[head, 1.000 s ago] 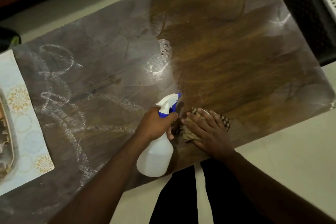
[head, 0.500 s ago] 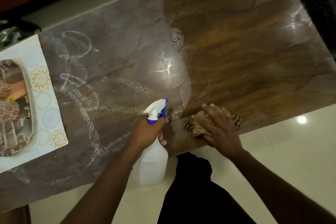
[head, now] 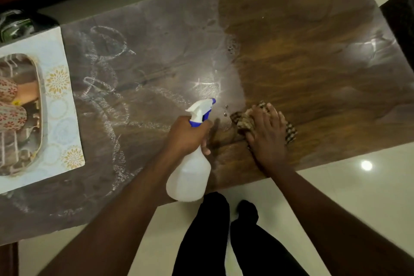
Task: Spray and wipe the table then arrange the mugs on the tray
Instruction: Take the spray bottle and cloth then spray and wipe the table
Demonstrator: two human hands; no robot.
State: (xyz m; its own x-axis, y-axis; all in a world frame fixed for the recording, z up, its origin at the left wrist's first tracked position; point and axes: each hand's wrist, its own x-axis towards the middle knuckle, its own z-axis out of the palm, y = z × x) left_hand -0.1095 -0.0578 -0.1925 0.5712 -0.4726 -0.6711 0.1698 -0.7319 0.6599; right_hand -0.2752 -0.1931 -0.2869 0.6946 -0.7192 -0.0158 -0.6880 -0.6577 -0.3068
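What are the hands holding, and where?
Left hand grips the spray bottle by its neck. Right hand presses flat on the checked cloth.

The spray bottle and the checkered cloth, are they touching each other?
Apart. The head view shows bare wet table between the spray bottle and the cloth.

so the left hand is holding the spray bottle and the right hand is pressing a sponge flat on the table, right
Not quite: the head view shows a checked cloth, not a sponge, under the right hand. The rest holds: the left hand grips the spray bottle, and the right hand presses flat on the table.
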